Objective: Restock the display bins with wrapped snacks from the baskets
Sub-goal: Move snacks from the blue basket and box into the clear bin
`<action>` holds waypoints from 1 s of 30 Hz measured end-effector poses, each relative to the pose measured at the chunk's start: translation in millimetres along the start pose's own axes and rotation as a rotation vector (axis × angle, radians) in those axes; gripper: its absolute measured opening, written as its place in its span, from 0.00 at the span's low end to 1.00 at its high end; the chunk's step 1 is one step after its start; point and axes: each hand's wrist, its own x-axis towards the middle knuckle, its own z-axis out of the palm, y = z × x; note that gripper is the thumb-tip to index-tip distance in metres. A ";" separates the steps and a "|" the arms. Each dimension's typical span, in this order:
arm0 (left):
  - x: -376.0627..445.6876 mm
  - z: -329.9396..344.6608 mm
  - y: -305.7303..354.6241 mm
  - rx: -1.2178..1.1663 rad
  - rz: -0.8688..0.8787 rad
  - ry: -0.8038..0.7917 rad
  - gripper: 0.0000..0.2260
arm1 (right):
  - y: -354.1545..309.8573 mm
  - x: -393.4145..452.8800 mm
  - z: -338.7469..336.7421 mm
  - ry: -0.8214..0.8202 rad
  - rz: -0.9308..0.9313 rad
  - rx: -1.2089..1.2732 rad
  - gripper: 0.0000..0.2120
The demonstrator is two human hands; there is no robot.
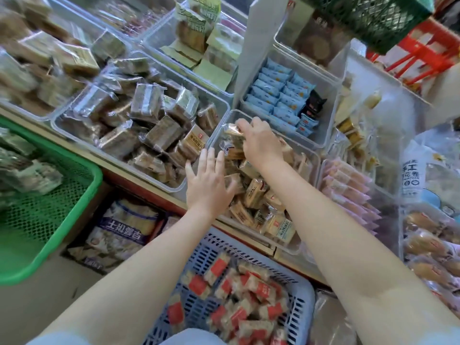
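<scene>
A clear display bin point(216, 138) in the middle holds a heap of tan wrapped snacks point(255, 192). My right hand point(258, 141) reaches into its far end and grips a stack of the tan wrapped snacks point(231, 135). My left hand point(206, 183) lies with straight, spread fingers against the near left side of the heap, thumb touching the packets. Below my arms, a blue slotted basket point(305, 298) holds red-and-white wrapped snacks point(239, 300). A green mesh basket point(49, 215) at the left holds several grey-wrapped packets.
A clear bin of brown wrapped cakes point(149, 120) sits left of the middle bin. Blue packets point(276, 95) fill the bin behind, pink packets point(348, 192) the bin to the right. A boxed bag with a blue label point(119, 232) lies under the shelf edge. A dark green crate point(368, 18) hangs top right.
</scene>
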 end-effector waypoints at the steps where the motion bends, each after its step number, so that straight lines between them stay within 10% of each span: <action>1: 0.3 -0.1 -0.1 0.006 0.001 -0.005 0.33 | -3.1 3.6 4.3 -0.012 -0.009 -0.056 0.17; 7: 1.7 -0.7 0.3 0.009 -0.003 -0.004 0.33 | -14.1 15.3 21.1 -0.108 -0.074 -0.043 0.10; 17: 0.5 -1.4 0.6 -0.025 0.001 0.000 0.31 | -15.1 5.0 1.9 -0.465 0.054 0.051 0.28; 25: 0.0 0.5 -6.1 -0.095 0.029 0.134 0.25 | 0.3 -132.0 -9.0 0.239 0.170 0.421 0.14; 30: -20.6 -0.9 13.8 -0.151 0.033 0.305 0.19 | 7.3 -262.0 3.1 0.225 0.467 0.589 0.10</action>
